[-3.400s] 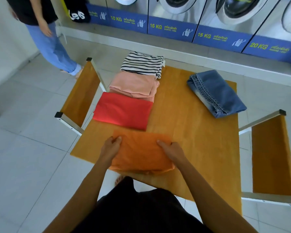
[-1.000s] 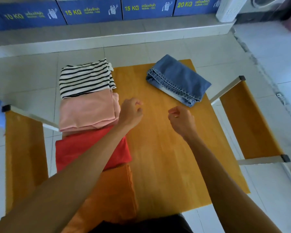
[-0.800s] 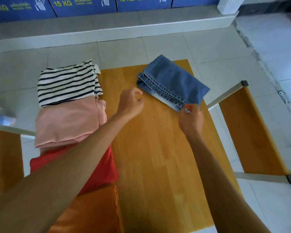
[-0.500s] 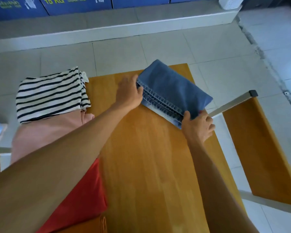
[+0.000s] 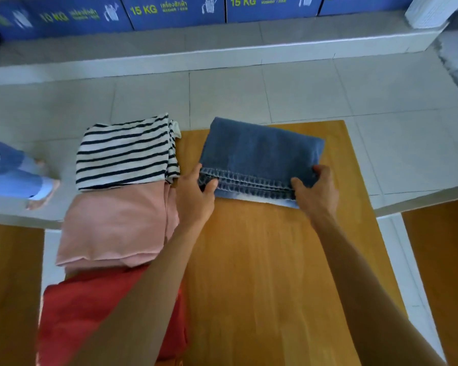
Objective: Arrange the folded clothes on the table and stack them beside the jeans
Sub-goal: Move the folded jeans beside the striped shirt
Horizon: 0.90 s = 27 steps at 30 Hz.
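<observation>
One jeans at the table's 12 o'clock, left hand and right hand each gripping a near corner; three folded tops at 9 o'clock: striped, pink, red

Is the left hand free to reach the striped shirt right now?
Probably not yet: the left hand is gripping the jeans. The striped shirt lies just left of it, uncovered, so once it lets go, nothing blocks it.
</observation>
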Tool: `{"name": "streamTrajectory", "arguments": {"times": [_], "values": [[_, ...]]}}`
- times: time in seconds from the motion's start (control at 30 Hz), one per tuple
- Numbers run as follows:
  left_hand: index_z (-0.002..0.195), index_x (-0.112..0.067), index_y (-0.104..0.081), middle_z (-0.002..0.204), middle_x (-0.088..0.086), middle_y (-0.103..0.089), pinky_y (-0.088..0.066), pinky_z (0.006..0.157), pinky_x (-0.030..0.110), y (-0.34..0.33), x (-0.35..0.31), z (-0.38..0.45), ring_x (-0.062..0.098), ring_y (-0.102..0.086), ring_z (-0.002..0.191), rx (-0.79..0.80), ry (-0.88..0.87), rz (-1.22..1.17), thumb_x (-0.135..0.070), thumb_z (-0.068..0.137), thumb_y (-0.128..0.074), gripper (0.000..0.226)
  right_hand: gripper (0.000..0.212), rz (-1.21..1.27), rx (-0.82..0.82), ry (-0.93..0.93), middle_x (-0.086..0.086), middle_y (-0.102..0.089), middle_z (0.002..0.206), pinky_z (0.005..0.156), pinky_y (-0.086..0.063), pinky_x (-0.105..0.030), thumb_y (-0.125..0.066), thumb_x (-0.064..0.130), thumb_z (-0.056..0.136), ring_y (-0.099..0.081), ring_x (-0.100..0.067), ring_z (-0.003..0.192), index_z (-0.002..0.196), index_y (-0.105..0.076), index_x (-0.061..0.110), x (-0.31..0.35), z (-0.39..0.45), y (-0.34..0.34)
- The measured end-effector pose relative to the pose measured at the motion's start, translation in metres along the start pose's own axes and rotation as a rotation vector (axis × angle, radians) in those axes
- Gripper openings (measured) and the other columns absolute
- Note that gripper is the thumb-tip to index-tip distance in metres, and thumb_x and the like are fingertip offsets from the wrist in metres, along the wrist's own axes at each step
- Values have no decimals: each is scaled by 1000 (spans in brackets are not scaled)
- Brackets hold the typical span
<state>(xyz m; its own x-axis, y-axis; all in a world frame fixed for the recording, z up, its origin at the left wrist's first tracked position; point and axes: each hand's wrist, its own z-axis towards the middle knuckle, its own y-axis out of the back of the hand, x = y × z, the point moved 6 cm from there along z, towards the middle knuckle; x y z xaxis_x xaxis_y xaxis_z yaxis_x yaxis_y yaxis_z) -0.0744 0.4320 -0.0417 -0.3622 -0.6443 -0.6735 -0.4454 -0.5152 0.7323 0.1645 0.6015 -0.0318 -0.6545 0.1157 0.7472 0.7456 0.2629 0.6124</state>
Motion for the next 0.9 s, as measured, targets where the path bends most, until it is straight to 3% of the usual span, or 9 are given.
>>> {"name": "streamTrajectory", "arguments": {"times": [0.13, 0.3, 0.43, 0.53, 0.67, 0.73, 0.8, 0.83, 0.9], "values": [[143, -17, -47, 135, 6, -60, -46, 106, 40, 17, 13, 9, 24, -56, 125, -27, 94, 5, -33, 91, -65, 57, 56, -59, 128, 79, -8, -61, 132, 91, -56, -43, -70, 24, 90, -62, -30, 115, 140, -44, 15, 40, 23, -28], [124, -17, -55, 117, 5, -65, -55, 86, 34, 25, 0, 15, 24, -64, 106, -19, 152, 41, -15, 91, -63, 34, 55, -113, 191, 137, -8, -62, 131, 91, -56, -43, -69, 22, 91, -62, -30, 115, 141, -46, 14, 65, 45, -46], [130, -16, -49, 111, 3, -64, -54, 75, 29, 26, -1, 7, 20, -62, 94, 39, 156, 31, -6, 89, -61, 44, 53, -129, 203, 175, -9, -63, 128, 84, -55, -38, -68, 20, 90, -63, -31, 111, 139, -49, 14, 68, 50, -52], [132, -20, -47, 107, 1, -64, -55, 66, 29, 30, 3, 2, 21, -64, 89, 62, 159, -20, -1, 87, -56, 49, 55, -99, 197, 195, -8, -61, 131, 91, -57, -44, -67, 23, 91, -62, -29, 114, 141, -47, 16, 59, 43, -54], [144, -19, -34, 114, 5, -63, -39, 43, 14, 33, 5, -4, 20, -63, 80, 110, 184, -37, -2, 89, -53, 61, 60, -66, 216, 211, -6, -54, 138, 95, -55, -42, -64, 37, 93, -59, -24, 115, 147, -43, 22, 47, 35, -57], [153, -25, -21, 135, 9, -55, -50, 52, 21, 37, 1, -10, 30, -67, 94, 123, 161, -24, -11, 91, -54, 72, 63, -60, 246, 183, -6, -53, 138, 98, -54, -44, -64, 43, 91, -58, -25, 118, 149, -42, 27, 45, 35, -55], [154, -25, -20, 148, 9, -44, -60, 74, 37, 47, -3, -17, 35, -66, 105, 133, 136, 1, -20, 93, -54, 71, 66, -57, 274, 136, -5, -52, 140, 100, -53, -48, -63, 49, 87, -56, -25, 122, 148, -40, 37, 41, 36, -52], [153, -22, -25, 148, 9, -45, -60, 78, 34, 54, -3, -21, 30, -67, 103, 128, 125, -6, -22, 93, -54, 67, 65, -49, 274, 121, -4, -53, 139, 99, -54, -48, -63, 49, 85, -55, -25, 124, 145, -41, 42, 39, 33, -49], [148, -19, -37, 136, 4, -56, -52, 68, 9, 71, 0, -31, 8, -65, 89, 102, 103, -36, -20, 95, -55, 57, 57, -12, 226, 114, -5, -56, 133, 88, -57, -41, -61, 41, 84, -59, -24, 115, 139, -46, 46, 35, 19, -37]]}}
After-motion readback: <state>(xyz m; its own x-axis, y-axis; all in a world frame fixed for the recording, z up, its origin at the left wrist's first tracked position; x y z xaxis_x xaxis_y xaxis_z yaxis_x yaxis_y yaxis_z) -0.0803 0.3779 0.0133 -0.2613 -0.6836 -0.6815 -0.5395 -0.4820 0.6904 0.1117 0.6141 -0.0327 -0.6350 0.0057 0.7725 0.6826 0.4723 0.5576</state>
